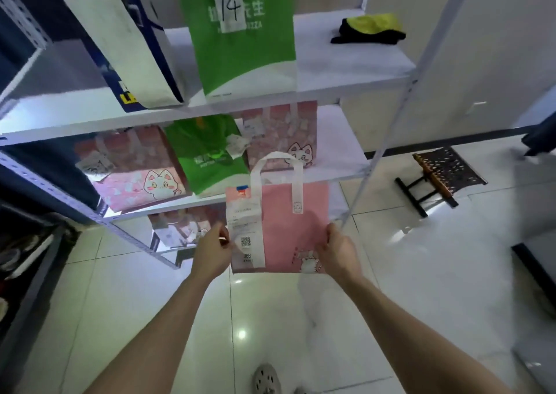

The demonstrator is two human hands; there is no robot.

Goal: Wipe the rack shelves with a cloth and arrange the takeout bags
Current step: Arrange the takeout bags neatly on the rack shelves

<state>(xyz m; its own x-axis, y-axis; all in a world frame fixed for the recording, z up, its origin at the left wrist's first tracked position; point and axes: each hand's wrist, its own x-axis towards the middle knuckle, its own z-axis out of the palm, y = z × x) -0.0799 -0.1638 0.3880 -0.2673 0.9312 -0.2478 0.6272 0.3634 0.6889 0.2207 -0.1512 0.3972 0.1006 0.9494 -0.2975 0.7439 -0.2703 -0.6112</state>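
Observation:
I hold a pink takeout bag (282, 225) with white handles and a long receipt upright in front of the white rack. My left hand (212, 252) pinches its left edge by the receipt. My right hand (337, 250) grips its lower right edge. The upper shelf (346, 62) carries a green bag marked 14 (240, 38), a blue and white bag (120, 41) and a yellow and black cloth (370, 29) at the right. On the middle shelf (340, 140) stand two pink cat bags (132, 168) (282, 134) with a green bag (207, 152) between them.
Another pink bag (183, 225) sits on the lowest shelf. The rack's right front post (391, 122) runs down just beside my right hand. A small folding stool (439, 177) stands on the tiled floor at the right. A dark rack (24, 243) fills the left edge.

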